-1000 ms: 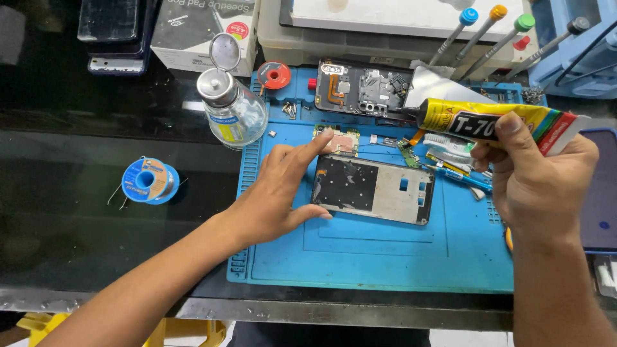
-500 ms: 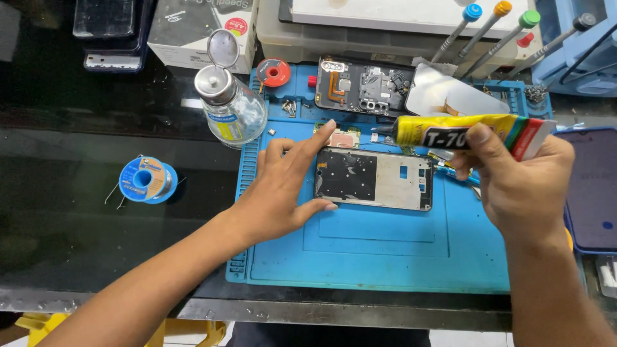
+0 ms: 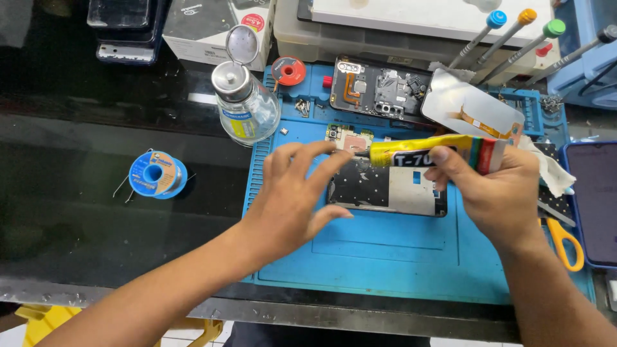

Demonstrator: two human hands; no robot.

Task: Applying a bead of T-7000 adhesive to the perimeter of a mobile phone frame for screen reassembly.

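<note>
Pretty dark glossy black workbench (image 3: 96,212) with a metal front edge (image 3: 308,315) (a bit scuffed), light bouncing off the top. Something yellow (image 3: 38,321) sits below it, over pale floor (image 3: 16,337).

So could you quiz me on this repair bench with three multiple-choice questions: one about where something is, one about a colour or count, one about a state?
1. Where does the solder spool lie?
A. On the black benchtop, left of the blue work mat
B. On the mat, beside the phone frame
C. Inside the glass bottle

2. What colour are the scissor handles at the mat's right edge?
A. Red
B. Yellow
C. Green

3. How is the glass dispenser bottle's flip lid?
A. Shut
B. Missing
C. Flipped open

Answers: 1 A, the blue spool sits off the mat on the dark surface. 2 B, yellow loops show beside the right hand, which holds the yellow glue tube. 3 C, the metal lid stands raised above the cap. The left hand steadies the phone frame.
</note>
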